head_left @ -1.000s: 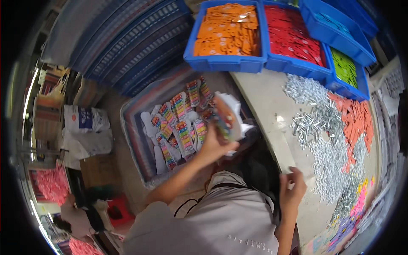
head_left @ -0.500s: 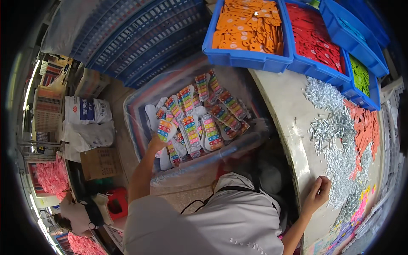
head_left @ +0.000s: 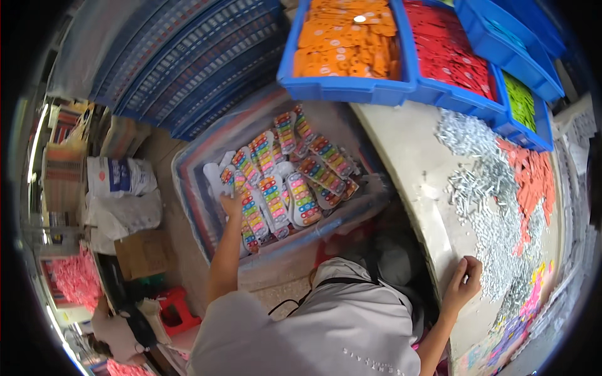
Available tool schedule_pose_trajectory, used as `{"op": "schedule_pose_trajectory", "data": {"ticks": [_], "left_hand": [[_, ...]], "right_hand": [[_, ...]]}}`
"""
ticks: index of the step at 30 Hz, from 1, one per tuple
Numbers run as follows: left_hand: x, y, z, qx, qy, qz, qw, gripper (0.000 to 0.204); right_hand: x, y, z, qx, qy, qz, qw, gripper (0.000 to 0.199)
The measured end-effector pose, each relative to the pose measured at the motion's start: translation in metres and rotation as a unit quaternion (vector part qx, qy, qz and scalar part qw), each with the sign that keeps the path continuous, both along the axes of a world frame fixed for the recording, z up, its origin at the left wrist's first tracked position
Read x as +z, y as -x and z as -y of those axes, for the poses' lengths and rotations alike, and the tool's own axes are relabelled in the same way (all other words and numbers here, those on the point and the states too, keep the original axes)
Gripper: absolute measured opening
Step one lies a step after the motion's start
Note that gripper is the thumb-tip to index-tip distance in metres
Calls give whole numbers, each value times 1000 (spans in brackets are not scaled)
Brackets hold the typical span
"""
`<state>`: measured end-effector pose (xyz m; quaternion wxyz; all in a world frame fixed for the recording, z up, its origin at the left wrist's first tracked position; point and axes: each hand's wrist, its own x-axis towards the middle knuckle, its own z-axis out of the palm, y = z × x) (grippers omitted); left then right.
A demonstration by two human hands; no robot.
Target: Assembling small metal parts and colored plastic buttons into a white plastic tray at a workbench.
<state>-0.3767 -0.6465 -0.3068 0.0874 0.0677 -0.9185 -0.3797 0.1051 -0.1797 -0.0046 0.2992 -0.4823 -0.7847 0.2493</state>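
Note:
A loose pile of toy xylophones with white bodies and rainbow-coloured bars point(head_left: 272, 202) fills a plastic-lined bin point(head_left: 195, 216) in front of me. My left hand point(head_left: 232, 204) reaches down to the pile's left side, its fingers closed at the end of one toy xylophone point(head_left: 239, 180); its fingertips are partly lost among the bars. On the worktop point(head_left: 401, 147) at my right rests my right hand point(head_left: 463, 282). Its fingers curl loosely, the thumb stands apart from them, and nothing shows in its grasp. Small silvery metal parts point(head_left: 492, 247) lie beside it.
Blue bins hold orange pieces point(head_left: 348, 41), red pieces point(head_left: 448, 53) and green pieces point(head_left: 519, 103). Stacked blue crates point(head_left: 194, 69) stand behind the lined bin. White sacks point(head_left: 122, 194), a cardboard box point(head_left: 144, 254) and a red stool point(head_left: 179, 310) are at left, near another person point(head_left: 116, 335).
My left hand has lowered the toy xylophone into the pile, where less of it shows. My right hand stays on the worktop. The whole view has shifted slightly.

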Motion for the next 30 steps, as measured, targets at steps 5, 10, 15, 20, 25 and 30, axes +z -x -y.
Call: {"op": "schedule_pose_trajectory", "data": {"ticks": [5,10,15,20,25,30], "left_hand": [[158,-80,-240,-242,-169,-91,951,23],[259,-215,-365,-532,-216,-180,798,13],[293,-329,-444,-774,-250,-214,541,17],[273,-353,-452,-839,-189,-223,460,19],[279,-352,-458,-830,-149,-148,517,9],[293,-357,-462,-798,-155,-91,576,10]], "right_hand": [[9,-23,-12,-52,-25,7,998,10],[27,-39,-57,-18,-144,-24,989,5],[59,-128,-112,-135,-241,84,957,8],[45,-261,-194,-318,-305,117,890,20],[42,-391,-245,-572,-129,352,730,43],[3,-442,-257,-577,-51,392,715,43]]}}
